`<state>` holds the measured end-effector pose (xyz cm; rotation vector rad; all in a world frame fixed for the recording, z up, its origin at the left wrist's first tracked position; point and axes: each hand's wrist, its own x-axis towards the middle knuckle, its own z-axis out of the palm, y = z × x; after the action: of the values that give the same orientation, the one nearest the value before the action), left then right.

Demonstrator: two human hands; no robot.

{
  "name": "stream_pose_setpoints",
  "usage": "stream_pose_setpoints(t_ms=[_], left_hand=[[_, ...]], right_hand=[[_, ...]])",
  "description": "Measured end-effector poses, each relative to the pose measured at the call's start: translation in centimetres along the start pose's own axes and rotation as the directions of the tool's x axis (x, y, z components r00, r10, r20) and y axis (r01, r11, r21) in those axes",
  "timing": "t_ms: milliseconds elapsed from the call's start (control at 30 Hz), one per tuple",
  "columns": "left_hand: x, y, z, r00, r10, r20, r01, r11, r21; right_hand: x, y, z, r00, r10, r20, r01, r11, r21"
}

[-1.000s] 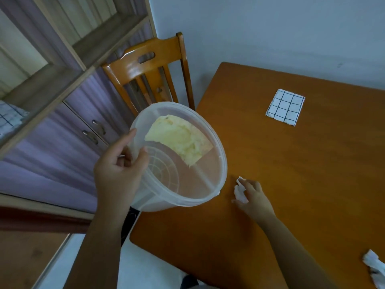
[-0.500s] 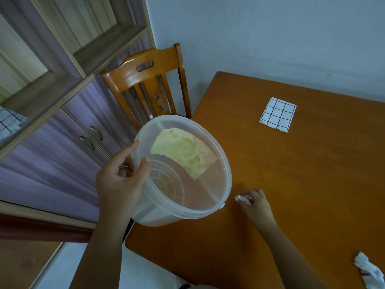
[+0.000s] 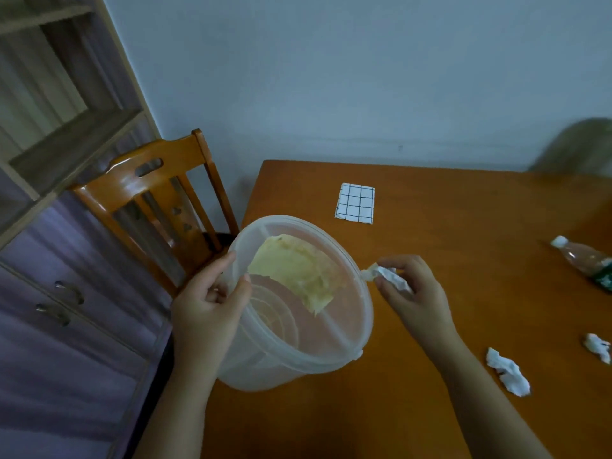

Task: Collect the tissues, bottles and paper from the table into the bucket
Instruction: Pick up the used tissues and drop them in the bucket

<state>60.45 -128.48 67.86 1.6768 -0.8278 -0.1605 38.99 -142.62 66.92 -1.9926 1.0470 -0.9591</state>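
My left hand (image 3: 207, 313) grips the near left rim of a clear plastic bucket (image 3: 357, 332), tilted toward me over the table's left edge. A yellowish piece of paper (image 3: 294, 270) lies inside it. My right hand (image 3: 414, 293) pinches a crumpled white tissue (image 3: 390, 278) just right of the bucket's rim. Two more crumpled tissues (image 3: 508, 372) (image 3: 597, 346) lie on the orange wooden table (image 3: 430, 233) at the right. A plastic bottle (image 3: 584, 261) with a white cap lies on its side at the far right edge. A white grid-patterned paper (image 3: 355, 203) lies flat farther back.
A wooden chair (image 3: 155, 200) stands at the table's left end. Left of it is a shelf unit with purple cabinet doors (image 3: 49, 293). A grey wall runs behind the table. A blurred greenish shape (image 3: 579, 147) sits at the table's far right.
My right hand has lifted the tissue off the table and brought it up beside the bucket's rim. The view has swung right, showing the bottle and a second loose tissue.
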Motion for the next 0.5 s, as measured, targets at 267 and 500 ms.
stream_pose_setpoints(t_ms=[267, 500], left_hand=[[-1.4, 1.5, 3.1, 0.978, 0.145, 0.148, -0.138, 0.989, -0.06], [-3.6, 3.2, 5.5, 0.963, 0.18, 0.201, -0.162, 0.981, -0.103]], right_hand=[[-3.0, -2.6, -0.6, 0.999, 0.012, 0.032, -0.012, 1.0, -0.006], [-4.3, -1.2, -2.3, 0.989, -0.01, 0.145, 0.028, 0.992, -0.124]])
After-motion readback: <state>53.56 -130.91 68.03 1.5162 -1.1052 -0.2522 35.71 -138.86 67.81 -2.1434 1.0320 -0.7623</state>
